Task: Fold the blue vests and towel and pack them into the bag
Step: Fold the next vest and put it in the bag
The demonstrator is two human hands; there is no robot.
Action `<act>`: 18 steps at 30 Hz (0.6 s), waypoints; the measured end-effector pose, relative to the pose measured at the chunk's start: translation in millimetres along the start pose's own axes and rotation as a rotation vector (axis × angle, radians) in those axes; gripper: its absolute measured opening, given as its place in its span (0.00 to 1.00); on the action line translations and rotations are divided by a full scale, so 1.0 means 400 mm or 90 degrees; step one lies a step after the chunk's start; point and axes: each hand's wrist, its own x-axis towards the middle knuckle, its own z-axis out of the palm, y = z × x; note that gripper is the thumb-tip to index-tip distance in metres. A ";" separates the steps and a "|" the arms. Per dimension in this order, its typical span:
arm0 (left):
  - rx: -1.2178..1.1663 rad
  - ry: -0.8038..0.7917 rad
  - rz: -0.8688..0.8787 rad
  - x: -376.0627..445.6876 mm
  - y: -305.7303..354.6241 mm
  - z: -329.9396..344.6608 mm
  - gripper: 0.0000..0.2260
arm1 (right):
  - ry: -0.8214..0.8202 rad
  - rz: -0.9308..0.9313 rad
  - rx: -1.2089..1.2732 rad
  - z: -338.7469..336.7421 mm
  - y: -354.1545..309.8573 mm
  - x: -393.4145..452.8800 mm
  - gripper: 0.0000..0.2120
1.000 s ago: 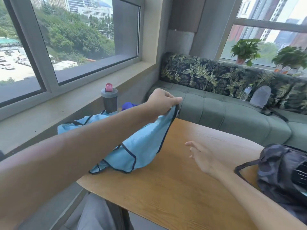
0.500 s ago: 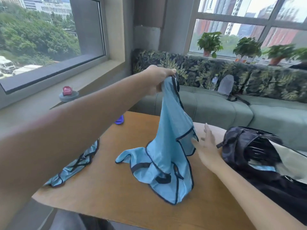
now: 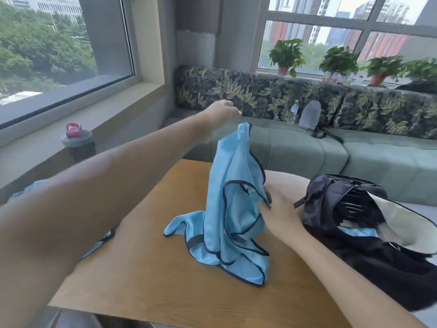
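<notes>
Left hand [image 3: 218, 112] now off vest [image 3: 234, 204].

Light blue vest [image 3: 233, 209] with dark navy trim at frame centre; dark camouflage bag [image 3: 331, 200] right; leaf-patterned sofa back [image 3: 260, 95], green seat.

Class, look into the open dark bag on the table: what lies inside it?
Inside the bag, a strip of light blue fabric shows beside a pale lining. Whatever lies deeper is hidden by the bag's dark walls.

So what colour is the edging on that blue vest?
Dark navy, nearly black, running along the light blue vest edges; the head view shows it clearly.
</notes>
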 end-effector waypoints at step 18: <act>0.421 0.062 0.041 -0.392 -0.728 0.172 0.06 | -0.005 0.322 0.546 0.017 0.199 -0.225 0.15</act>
